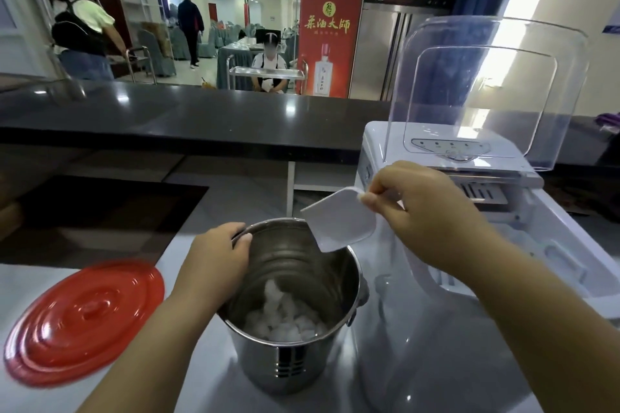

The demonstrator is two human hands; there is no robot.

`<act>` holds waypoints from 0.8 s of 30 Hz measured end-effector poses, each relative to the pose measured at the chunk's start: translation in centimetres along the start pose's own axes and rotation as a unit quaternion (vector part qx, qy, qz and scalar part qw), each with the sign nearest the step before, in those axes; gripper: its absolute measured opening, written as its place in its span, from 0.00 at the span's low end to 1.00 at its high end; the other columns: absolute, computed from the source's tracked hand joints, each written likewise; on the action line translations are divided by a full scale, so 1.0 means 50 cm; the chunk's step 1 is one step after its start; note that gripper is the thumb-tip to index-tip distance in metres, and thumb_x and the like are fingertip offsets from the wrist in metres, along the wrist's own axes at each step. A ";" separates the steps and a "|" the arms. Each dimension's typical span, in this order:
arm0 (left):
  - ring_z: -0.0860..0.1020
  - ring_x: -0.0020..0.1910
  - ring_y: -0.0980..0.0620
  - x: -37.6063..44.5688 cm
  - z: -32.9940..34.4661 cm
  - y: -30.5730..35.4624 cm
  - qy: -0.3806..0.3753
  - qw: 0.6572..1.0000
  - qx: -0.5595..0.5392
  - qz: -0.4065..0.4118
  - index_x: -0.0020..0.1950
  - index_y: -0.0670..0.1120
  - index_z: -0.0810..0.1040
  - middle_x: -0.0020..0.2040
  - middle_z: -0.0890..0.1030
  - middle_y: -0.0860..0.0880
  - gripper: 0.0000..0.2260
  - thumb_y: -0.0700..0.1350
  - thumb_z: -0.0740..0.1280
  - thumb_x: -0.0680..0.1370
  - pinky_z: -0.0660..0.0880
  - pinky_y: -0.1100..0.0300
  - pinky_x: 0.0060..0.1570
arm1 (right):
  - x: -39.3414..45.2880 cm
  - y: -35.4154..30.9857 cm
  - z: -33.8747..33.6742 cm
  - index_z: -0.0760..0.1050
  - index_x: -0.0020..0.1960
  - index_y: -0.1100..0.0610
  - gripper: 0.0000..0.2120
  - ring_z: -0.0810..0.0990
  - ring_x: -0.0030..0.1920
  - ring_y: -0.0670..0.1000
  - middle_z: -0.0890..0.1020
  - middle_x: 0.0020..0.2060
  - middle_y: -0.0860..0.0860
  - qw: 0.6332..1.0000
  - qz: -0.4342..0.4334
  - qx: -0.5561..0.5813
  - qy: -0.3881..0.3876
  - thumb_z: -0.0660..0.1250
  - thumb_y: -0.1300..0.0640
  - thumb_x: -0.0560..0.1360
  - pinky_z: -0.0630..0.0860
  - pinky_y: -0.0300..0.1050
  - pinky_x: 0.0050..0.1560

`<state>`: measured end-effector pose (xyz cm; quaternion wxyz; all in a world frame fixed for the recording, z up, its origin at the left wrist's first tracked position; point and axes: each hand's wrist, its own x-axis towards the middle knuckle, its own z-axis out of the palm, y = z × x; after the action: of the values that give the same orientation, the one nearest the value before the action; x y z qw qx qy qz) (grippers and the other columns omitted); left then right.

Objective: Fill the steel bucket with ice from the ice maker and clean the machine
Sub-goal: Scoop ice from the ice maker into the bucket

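the steel bucket (292, 312) stands on the white counter (214, 204) just beside the ice maker (503, 238), with ice (285, 322) low in it; rigid, probably cold and slick, so i'd keep to the rim. my left hand (218, 255) curls over that rim. my right hand (426, 211) pinches the light plastic scoop (342, 225), tipped above the mouth and seemingly empty. the red lid (87, 322) lies left; open counter lies behind.

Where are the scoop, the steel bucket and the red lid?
scoop (342, 223), head view, on its white bowl.
steel bucket (285, 365), head view, on its outer wall.
red lid (85, 320), head view, near its middle.
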<state>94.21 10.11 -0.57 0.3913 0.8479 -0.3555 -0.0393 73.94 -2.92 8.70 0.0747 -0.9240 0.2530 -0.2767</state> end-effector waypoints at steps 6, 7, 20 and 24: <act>0.70 0.46 0.57 -0.003 -0.002 0.002 -0.002 1.000 0.006 0.018 0.59 0.46 0.79 0.55 0.81 0.49 0.11 0.46 0.62 0.79 0.64 0.66 0.39 | -0.006 -0.016 0.007 0.78 0.47 0.54 0.10 0.74 0.43 0.46 0.76 0.42 0.46 0.999 -0.028 -0.017 -0.025 0.64 0.48 0.76 0.73 0.40 0.45; 0.71 0.46 0.56 -0.002 -0.002 0.001 -0.006 1.000 0.003 0.022 0.58 0.45 0.79 0.54 0.81 0.48 0.10 0.45 0.63 0.79 0.64 0.67 0.38 | -0.007 -0.016 0.007 0.77 0.46 0.54 0.10 0.74 0.42 0.46 0.76 0.41 0.46 0.999 -0.027 -0.017 -0.025 0.63 0.48 0.76 0.73 0.40 0.45; 0.74 0.61 0.51 -0.014 -0.022 0.046 0.047 0.989 -0.058 0.124 0.65 0.44 0.76 0.61 0.78 0.48 0.16 0.44 0.66 0.78 0.67 0.62 0.58 | -0.023 0.013 -0.020 0.74 0.41 0.58 0.14 0.72 0.37 0.51 0.76 0.35 0.51 0.976 0.155 0.140 0.069 0.57 0.54 0.81 0.70 0.47 0.39; 0.75 0.58 0.55 -0.022 -0.019 0.089 0.053 0.984 -0.091 0.147 0.64 0.45 0.76 0.59 0.79 0.49 0.16 0.43 0.67 0.77 0.66 0.71 0.52 | -0.030 0.038 -0.050 0.70 0.37 0.56 0.15 0.69 0.34 0.48 0.73 0.32 0.50 0.964 0.181 0.156 0.117 0.58 0.55 0.81 0.66 0.40 0.34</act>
<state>91.17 9.45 2.95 0.4865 0.7484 -0.4497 0.0314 70.69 -3.80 9.53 0.2369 -0.8009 0.3767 -0.4007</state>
